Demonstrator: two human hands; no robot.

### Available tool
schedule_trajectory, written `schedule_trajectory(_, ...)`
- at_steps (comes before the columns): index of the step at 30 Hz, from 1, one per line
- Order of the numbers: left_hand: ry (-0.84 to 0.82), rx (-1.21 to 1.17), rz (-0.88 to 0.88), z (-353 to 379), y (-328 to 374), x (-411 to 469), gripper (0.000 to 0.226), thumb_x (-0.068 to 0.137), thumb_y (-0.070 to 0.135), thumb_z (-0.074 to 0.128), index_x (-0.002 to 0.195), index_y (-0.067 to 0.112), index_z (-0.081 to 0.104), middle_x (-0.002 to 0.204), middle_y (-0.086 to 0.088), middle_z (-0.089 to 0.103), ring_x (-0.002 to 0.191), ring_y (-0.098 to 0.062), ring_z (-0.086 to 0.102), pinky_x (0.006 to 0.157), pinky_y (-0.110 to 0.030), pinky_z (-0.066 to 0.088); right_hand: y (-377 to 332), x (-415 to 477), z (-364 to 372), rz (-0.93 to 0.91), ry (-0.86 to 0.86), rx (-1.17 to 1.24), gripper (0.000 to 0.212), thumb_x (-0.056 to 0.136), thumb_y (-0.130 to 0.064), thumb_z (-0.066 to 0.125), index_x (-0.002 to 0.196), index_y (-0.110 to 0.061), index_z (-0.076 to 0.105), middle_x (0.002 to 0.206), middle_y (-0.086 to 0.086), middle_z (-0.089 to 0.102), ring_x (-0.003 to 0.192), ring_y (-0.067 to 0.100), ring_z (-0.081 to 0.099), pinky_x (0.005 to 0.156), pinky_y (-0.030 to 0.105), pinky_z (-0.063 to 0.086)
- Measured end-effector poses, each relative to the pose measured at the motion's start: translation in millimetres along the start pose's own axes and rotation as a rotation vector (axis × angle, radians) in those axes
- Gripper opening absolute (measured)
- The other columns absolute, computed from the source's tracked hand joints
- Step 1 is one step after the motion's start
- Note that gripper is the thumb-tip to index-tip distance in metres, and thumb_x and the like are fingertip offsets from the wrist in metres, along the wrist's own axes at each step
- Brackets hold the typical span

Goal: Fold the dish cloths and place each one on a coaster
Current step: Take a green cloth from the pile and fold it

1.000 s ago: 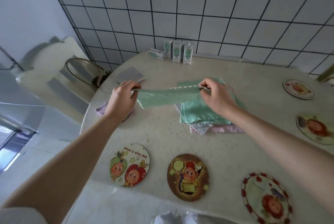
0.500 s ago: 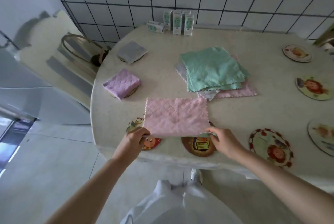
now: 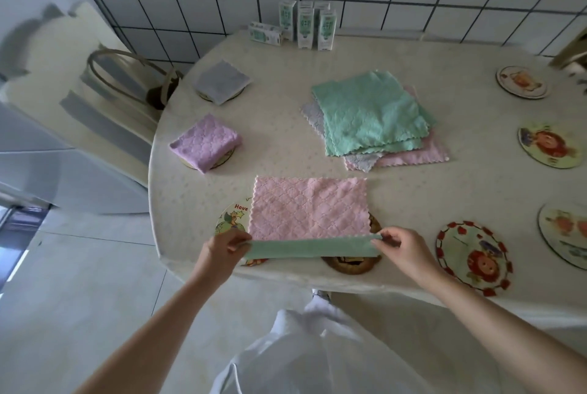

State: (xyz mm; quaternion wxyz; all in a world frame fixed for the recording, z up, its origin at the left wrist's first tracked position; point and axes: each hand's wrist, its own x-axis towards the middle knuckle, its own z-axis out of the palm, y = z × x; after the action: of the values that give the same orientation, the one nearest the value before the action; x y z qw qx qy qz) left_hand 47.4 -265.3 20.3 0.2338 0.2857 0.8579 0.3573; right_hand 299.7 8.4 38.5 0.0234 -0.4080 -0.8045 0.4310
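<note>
Both hands are on the pink cloth [image 3: 309, 209]: my left hand [image 3: 222, 250] pinches its near left corner between thumb and fingers, and my right hand [image 3: 403, 250] pinches the near right corner the same way, the other fingers loosely curled. Between my fingers the near edge is lifted and turned up, showing a green underside [image 3: 313, 249]. The rest of it lies flat on the table [image 3: 476, 177] just beyond my fingertips, covering part of a cartoon coaster [image 3: 230, 218] by my left fingers and a brown coaster [image 3: 349, 265] near my right. Out past my right hand sits a red-rimmed coaster [image 3: 473, 257]. Further ahead lies the stack of unfolded cloths [image 3: 371, 110], green on top. Beyond my left fingers are a folded purple cloth [image 3: 205, 141] and a folded grey cloth [image 3: 220, 80], each on its own coaster.
</note>
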Motion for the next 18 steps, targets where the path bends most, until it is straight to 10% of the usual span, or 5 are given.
schedule_trajectory(8,0.179,-0.254,-0.379,6.0,26.8,78.4,0.01,0.081,0.016,0.072,0.091,0.017,0.071,0.082,-0.001,0.072,0.066,-0.015,0.062,0.06,-0.029,0.052,1.7,77.8,-2.1,0.203,0.042,0.332,0.009,0.085,-0.011,0.067,0.086,-0.02,0.068,0.087,0.005,0.071,0.086,0.024,0.068,0.085,0.045,0.055)
schedule_trajectory(18,0.184,-0.231,-0.485,24.9,21.4,148.1,0.007,0.081,0.019,0.072,0.088,0.017,0.07,0.084,-0.003,0.072,0.069,-0.02,0.064,0.071,-0.037,0.058,-4.5,145.0,1.4,0.307,0.036,0.286,0.008,0.088,-0.01,0.062,0.081,-0.013,0.065,0.075,0.001,0.066,0.074,0.021,0.061,0.067,0.028,0.05)
